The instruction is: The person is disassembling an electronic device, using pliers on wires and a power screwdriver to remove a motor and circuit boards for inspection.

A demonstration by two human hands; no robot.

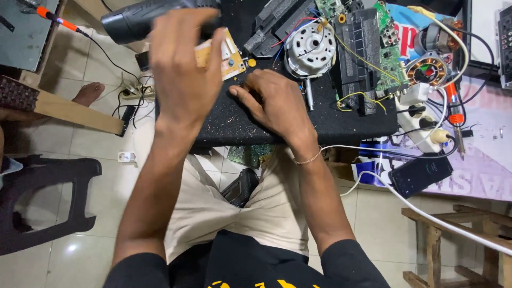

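The left hand (184, 58) covers the middle of a black, barrel-shaped power tool (141, 18), so the grip and the working end stay hidden; only the rounded, matte rear of the tool shows, up at the top edge of the view. The fingers are wrapped closed around that tool, held above the near left corner of the surface (346, 125). Under the hand, a small tan circuit board (230, 53) is partly covered — its right end shows, with white patches and a blue dot, lying flat on the dark, grainy mat of the surface.

The right hand (274, 104) rests palm down on the mat just right of the board, fingers curled loosely with the tips pointing toward the board's edge; whether it pinches anything small under the fingertips cannot be made out.

Beyond it lies a round, silvery metal motor housing (310, 49) with red and blue wires, beside a green circuit board (386, 50) and black ribbed plastic parts. A dark phone (420, 173) hangs near the right edge on a white cable; a soldering iron (453, 112) with an orange handle lies nearby.
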